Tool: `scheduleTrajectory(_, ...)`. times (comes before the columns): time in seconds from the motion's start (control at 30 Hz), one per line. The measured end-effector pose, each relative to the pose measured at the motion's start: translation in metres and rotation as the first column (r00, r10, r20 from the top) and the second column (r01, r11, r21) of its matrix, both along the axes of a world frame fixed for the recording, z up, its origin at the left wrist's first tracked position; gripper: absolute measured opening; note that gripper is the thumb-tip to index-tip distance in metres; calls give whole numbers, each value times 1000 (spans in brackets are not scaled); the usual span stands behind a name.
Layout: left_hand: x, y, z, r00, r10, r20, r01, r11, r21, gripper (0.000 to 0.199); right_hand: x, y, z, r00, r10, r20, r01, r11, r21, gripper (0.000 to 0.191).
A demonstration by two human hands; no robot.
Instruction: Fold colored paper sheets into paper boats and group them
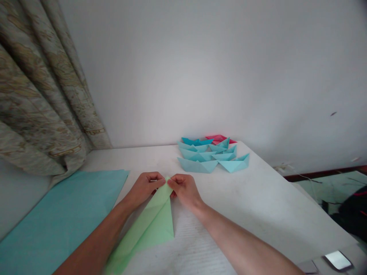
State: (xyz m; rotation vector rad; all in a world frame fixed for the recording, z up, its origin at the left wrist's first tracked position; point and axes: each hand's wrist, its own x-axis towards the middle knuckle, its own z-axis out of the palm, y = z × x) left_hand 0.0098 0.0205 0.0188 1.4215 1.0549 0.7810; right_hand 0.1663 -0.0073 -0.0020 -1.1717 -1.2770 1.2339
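A light green sheet of paper (pixel 155 225), folded with a long diagonal flap, slants from the lower left up to a narrow tip between my hands. My left hand (pixel 147 186) pinches the left side of that tip between thumb and fingers. On the right side of the same tip, my right hand (pixel 183 188) also pinches the paper, its thumb on top. Both thumbs are almost touching. The paper's lower left end runs out of view beside my left forearm.
Large blue sheets (pixel 71 214) lie on the white table (pixel 258 214) at the left, near a patterned curtain (pixel 37 84). Several blue folded paper boats (pixel 197 165) and a pink one (pixel 219 138) stand at the back by the wall. The table's right edge slants toward a dark bag (pixel 352 214).
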Motion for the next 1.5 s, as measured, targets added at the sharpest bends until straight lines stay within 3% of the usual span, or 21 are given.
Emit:
scheduleTrajectory(0.3,0,1,-1,1000,5,-8,-5,1000,-5,19,2,4,14,988,-129,-82,128,992,-22,23)
scheduleTrajectory(0.43,-1,1,-3,998,62,4,-62,998,14,23,1,6,11,984,-93,-150,67,984,-167,25)
scheduleTrajectory(0.53,-1,2,-5,997,70,30,-71,997,13,24,-1,6,7,981,-66,-180,31,982,-188,26)
scheduleTrajectory(0.83,3,0,-8,997,-65,42,68,993,-92,21,14,13,6,941,-318,-119,304,945,-124,26)
scheduleTrajectory(0.9,3,0,-8,997,-62,37,65,995,-71,21,16,14,7,943,-312,-119,293,943,-156,25)
scheduleTrajectory(1.1,3,2,-7,1000,2,21,-2,1000,-1,18,11,11,3,988,-124,-93,98,965,-242,22)
scheduleTrajectory(1.3,2,2,-6,999,-32,30,34,997,-63,20,13,11,5,988,-139,-65,119,963,-243,23)
scheduleTrajectory(1.5,0,2,-8,996,-84,20,85,990,-112,21,20,16,14,962,-258,-93,234,948,-215,22)
